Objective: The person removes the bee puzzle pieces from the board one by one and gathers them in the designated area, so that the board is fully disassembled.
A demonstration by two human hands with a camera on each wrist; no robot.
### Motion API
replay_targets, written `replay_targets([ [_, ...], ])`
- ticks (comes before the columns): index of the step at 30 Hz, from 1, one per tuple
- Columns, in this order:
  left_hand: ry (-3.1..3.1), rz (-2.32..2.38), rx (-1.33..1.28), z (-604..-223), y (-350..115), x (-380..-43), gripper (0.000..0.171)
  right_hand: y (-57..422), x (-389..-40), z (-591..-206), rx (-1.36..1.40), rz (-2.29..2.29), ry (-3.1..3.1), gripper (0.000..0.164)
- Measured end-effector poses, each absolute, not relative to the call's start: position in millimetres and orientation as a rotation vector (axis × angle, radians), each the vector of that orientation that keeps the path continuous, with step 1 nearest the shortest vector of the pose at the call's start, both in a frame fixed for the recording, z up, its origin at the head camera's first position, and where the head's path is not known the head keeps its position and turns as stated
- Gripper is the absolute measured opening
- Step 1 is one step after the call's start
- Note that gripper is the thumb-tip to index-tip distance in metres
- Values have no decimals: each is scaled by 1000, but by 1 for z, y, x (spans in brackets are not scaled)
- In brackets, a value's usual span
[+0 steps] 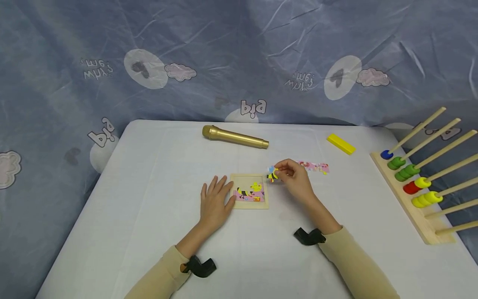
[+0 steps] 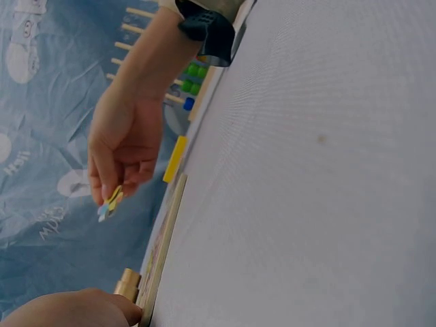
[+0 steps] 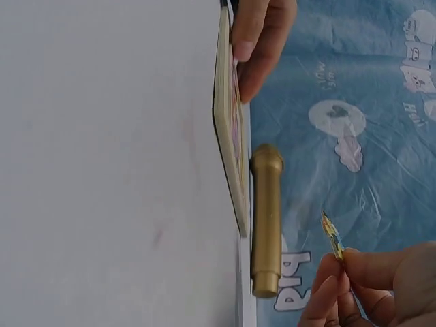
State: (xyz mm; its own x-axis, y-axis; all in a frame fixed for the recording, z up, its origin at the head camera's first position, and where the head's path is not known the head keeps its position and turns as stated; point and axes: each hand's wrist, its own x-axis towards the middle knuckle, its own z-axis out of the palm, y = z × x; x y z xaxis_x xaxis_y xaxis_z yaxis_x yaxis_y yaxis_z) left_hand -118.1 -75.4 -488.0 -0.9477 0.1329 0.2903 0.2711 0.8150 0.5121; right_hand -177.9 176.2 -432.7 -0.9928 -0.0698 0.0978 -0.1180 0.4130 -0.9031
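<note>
A square wooden puzzle frame [image 1: 249,175] lies flat on the table, its lower part filled with pink and yellow picture pieces. Along its left edge rests my left hand [image 1: 215,204], fingers spread and fairly straight. Just right of the frame, my right hand [image 1: 298,182] pinches a small bee-patterned puzzle piece [image 1: 273,174] between thumb and fingertips. In the right wrist view that piece [image 3: 332,235] is held edge-on, clear of the table. Behind the right hand lie pink puzzle pieces [image 1: 317,167], partly hidden by it.
A gold microphone [image 1: 239,138] lies behind the frame. Toward the back right is a yellow block [image 1: 341,144]. On the right side stands a wooden bead counter [image 1: 410,191] with upright rods and coloured beads. A patterned grey-blue cloth [image 1: 224,54] hangs behind the white table [image 1: 149,166].
</note>
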Motion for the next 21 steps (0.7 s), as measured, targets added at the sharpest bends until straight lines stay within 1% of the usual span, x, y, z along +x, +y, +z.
replay_targets([
  [6, -2759, -828, -314, -489, -75, -119, 43, 223, -179, -433, 44, 1596, -2546, 16],
  [11, -2761, -825, -308, -489, -75, -119, 43, 256, -180, -434, -116, 1502, -2547, 19],
  [16, -2767, -828, -303, -488, -75, -118, 43, 275, -182, -437, -234, 1439, -2567, 20],
  [21, -2772, -826, -299, -489, -75, -119, 43, 282, -183, -443, -307, 1404, -2617, 20],
])
